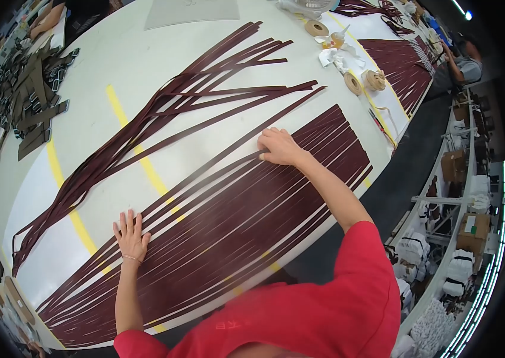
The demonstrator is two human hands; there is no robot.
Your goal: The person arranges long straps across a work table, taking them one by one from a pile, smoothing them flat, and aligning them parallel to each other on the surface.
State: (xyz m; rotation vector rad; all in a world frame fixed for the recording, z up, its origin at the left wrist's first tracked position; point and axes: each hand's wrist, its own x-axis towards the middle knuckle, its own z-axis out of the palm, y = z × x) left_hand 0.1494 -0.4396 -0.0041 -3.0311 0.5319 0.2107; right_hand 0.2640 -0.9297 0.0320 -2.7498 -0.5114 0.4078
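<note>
Long, narrow, dark maroon strips [210, 232] are laid side by side on the pale, yellow-striped table [88, 128]. Their far edge is partly covered by the left hand [132, 240], fingers spread flat. Strips farther along are touched by the right hand [280, 147], fingers curled; whether any is pinched cannot be told.

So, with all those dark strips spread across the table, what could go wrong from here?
First, the laid-out strips have gaps in places, so a sideways nudge from the left hand or right hand might make some cross. Second, the loose bundle beyond them already has overlapping strips, which could tangle if pulled. Third, the red shirt is close to the nearest strips, so leaning in might drag them.
</note>
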